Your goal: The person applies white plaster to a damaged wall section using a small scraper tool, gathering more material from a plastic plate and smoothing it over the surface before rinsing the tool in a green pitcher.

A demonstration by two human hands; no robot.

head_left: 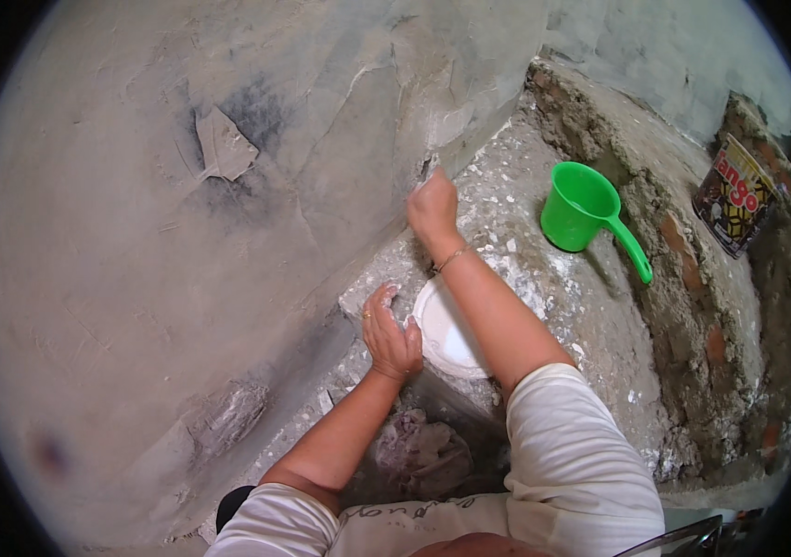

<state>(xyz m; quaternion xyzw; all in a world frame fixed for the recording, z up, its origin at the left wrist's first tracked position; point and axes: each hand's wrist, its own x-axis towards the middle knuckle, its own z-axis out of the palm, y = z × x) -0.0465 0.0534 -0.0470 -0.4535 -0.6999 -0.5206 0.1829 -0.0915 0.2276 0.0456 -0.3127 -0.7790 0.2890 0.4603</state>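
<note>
White plaster shows in the shallow dish (447, 339), which is steadied on the ledge (544, 278) by the left hand (390, 336), fingers curled on its rim. The wall (228, 232) is pressed by the right hand (433, 206), fingers bunched; any tool is hidden.

The scoop (583, 206) was bright green, the round lid (447, 334) plain white. The wall (182, 186) was grey with darker smudges, the ledge (544, 278) grey flecked white. The tin (735, 195) was dark with yellow and red.

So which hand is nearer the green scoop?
Right. The right hand presses the wall just left of the green scoop; the left hand rests lower down, on the white plate's rim.
</note>
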